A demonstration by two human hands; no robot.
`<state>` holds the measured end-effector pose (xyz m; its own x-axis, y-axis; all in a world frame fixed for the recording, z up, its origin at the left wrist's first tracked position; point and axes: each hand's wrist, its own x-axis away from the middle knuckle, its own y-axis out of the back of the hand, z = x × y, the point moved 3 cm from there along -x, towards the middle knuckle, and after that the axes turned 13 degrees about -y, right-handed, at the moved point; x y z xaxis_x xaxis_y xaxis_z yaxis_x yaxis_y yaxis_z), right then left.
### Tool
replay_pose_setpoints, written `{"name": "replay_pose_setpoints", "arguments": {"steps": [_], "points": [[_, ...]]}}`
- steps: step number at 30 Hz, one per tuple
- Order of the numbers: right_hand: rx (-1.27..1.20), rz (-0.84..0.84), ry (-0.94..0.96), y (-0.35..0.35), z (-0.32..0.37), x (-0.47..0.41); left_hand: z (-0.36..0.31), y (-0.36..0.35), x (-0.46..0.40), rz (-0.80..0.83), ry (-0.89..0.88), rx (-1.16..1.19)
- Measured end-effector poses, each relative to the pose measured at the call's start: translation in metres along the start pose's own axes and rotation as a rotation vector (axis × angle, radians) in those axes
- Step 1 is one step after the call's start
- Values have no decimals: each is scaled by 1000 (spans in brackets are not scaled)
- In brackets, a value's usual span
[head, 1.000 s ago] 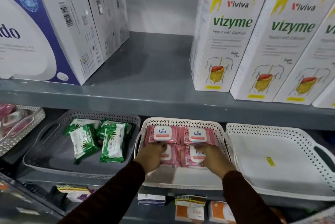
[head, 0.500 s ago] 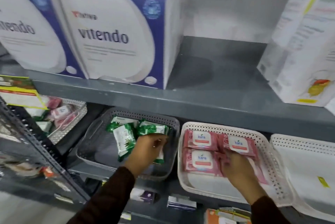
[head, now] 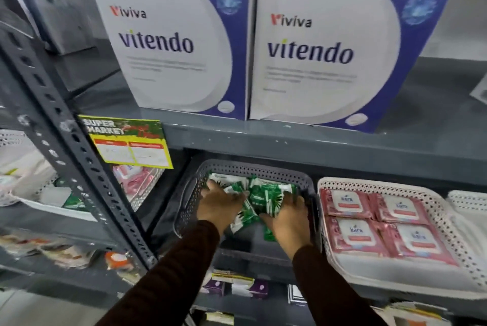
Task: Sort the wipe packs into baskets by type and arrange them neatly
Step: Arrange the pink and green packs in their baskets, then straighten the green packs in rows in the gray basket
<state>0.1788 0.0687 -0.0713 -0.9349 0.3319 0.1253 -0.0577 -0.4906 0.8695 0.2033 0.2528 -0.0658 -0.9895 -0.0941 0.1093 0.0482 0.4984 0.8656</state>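
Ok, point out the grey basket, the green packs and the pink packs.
grey basket (head: 253,167): head view, back rim.
green packs (head: 266,193): head view, middle of the pile between the hands.
pink packs (head: 353,232): head view, label of the near-left pack.

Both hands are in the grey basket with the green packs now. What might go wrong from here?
1. The green packs lie overlapped and tilted between the left hand and right hand; squaring them may skew the pile further.
2. The grey basket sits tight under the shelf edge, so lifted packs could catch.

Wipe packs in basket, left of neighbouring basket.
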Motion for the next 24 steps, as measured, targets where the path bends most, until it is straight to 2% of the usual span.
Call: {"name": "replay_pose_setpoints", "arguments": {"steps": [4,7,9,12,14,17,20,24], "points": [[33,-23,-72,-7,-1,1,-9,-12,2,53,7,18],[61,6,-83,-7,-1,0,-1,-13,-5,110,-64,0],[76,60,-61,-3,-3,-2,7,-8,-7,197,-155,-127],[33,237,-9,1,-6,2,17,5,-5,281,-407,-313],[106,312,59,-1,-8,9,28,6,-3,331,-545,-298],[196,309,137,-8,-17,15,45,2,-3,419,-656,-218],[279,416,173,-17,-22,13,52,0,-2,497,-689,-210],[303,390,267,-25,-2,0,42,6,-9,473,-657,-181]]}}
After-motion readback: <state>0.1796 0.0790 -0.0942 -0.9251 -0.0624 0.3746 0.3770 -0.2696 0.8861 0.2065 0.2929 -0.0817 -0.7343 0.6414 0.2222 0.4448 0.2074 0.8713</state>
